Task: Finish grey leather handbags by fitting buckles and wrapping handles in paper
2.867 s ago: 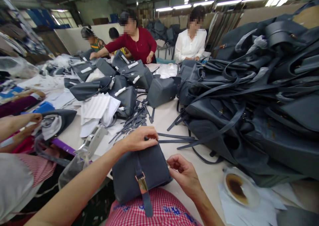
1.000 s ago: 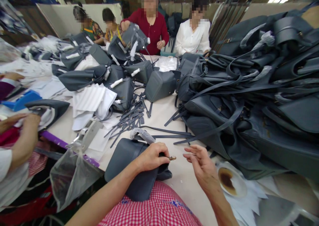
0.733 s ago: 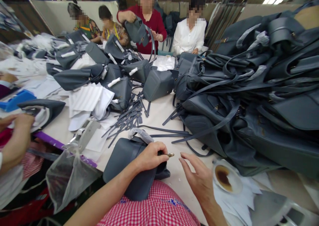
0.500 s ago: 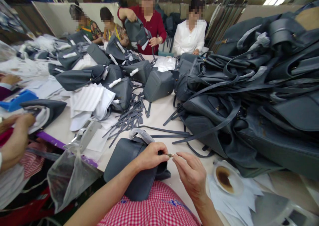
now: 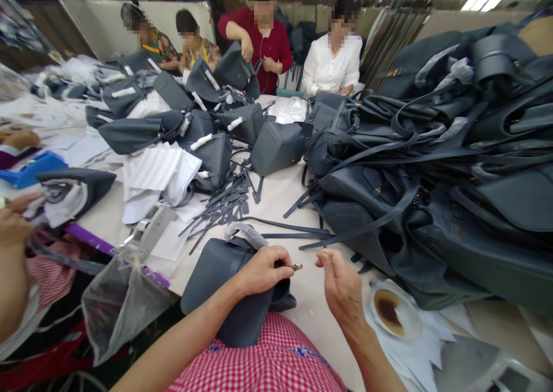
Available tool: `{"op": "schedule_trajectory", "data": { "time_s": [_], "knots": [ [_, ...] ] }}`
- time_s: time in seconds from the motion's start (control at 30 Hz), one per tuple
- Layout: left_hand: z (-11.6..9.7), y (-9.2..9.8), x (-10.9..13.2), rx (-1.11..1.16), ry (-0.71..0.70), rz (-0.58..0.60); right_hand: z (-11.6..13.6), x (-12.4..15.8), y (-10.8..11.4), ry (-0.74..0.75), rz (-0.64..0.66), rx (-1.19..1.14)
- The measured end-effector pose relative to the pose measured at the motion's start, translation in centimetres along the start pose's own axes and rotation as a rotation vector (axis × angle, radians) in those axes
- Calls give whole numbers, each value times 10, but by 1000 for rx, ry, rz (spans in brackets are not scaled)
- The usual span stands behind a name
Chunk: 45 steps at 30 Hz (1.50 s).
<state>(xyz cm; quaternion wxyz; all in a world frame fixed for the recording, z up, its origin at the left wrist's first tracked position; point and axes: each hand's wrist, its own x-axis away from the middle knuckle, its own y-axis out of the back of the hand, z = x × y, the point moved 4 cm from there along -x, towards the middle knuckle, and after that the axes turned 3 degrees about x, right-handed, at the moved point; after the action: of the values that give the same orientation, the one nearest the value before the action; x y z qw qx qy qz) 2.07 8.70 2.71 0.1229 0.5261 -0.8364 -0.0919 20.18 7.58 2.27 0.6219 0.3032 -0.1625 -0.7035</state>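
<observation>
A dark grey leather handbag [image 5: 224,277] lies tilted in front of me, against my checked apron. Clear plastic wraps its handle [image 5: 244,231]. My left hand [image 5: 263,271] rests over the bag and pinches a small brass-coloured metal fitting [image 5: 296,267] that sticks out past the fingertips. What the fitting joins is hidden behind the hand. To the right, apart from the fitting, my right hand [image 5: 343,285] is closed in a pinch. Whatever its fingertips hold, if anything, is too small to make out.
Loose straps [image 5: 228,199] lie beyond the bag. A large heap of grey bags [image 5: 401,208] fills the right. A dish of brown liquid [image 5: 393,311] stands on papers at lower right. A clear plastic bag [image 5: 125,305] hangs at the table edge. Co-workers surround the table.
My right hand has drawn back to the right from the metal fitting, and its fingers have curled in. My left hand stays put. Across the table, a co-worker has lowered a bag.
</observation>
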Motion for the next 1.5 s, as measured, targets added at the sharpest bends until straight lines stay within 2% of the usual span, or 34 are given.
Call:
{"op": "schedule_trajectory", "data": {
  "time_s": [0.03, 0.1, 0.17, 0.23, 0.33, 0.4, 0.57, 0.73, 0.87, 1.03, 1.13, 1.2, 1.37, 1.5],
  "knots": [
    [0, 0, 1, -1, -6, -9, -5, 1, 0, -116, 47, -87],
    [-2, 0, 2, -16, -36, -30, -11, 7, -8, -315, 220, -299],
    [-2, -1, 3, -43, -67, -60, -8, 16, -17, -439, 365, -485],
    [-2, -2, 4, -74, -92, -83, -3, 23, -23, -525, 388, -590],
    [-1, -5, 5, -99, -131, -89, 3, 28, -28, -618, 320, -661],
    [-2, -6, 5, -106, -151, -87, 4, 29, -30, -633, 292, -670],
    [-1, -8, 4, -126, -168, -85, 3, 23, -34, -557, 240, -638],
    [0, -9, 4, -161, -160, -150, 4, 25, -35, -534, 172, -638],
    [-1, -15, 6, -272, -180, -156, 6, 31, -40, -619, 165, -785],
    [1, -23, 7, -425, -177, -204, 11, 27, -48, -686, 138, -841],
    [2, -21, 5, -386, -129, -268, 15, 25, -51, -748, 181, -938],
    [4, -20, 4, -324, -92, -268, 15, 25, -52, -787, 214, -991],
    [6, -24, 6, -319, -71, -224, 18, 26, -47, -801, 210, -1030],
    [6, -25, 9, -365, -82, -240, 19, 18, -29, -763, 175, -1049]
  ]
}}
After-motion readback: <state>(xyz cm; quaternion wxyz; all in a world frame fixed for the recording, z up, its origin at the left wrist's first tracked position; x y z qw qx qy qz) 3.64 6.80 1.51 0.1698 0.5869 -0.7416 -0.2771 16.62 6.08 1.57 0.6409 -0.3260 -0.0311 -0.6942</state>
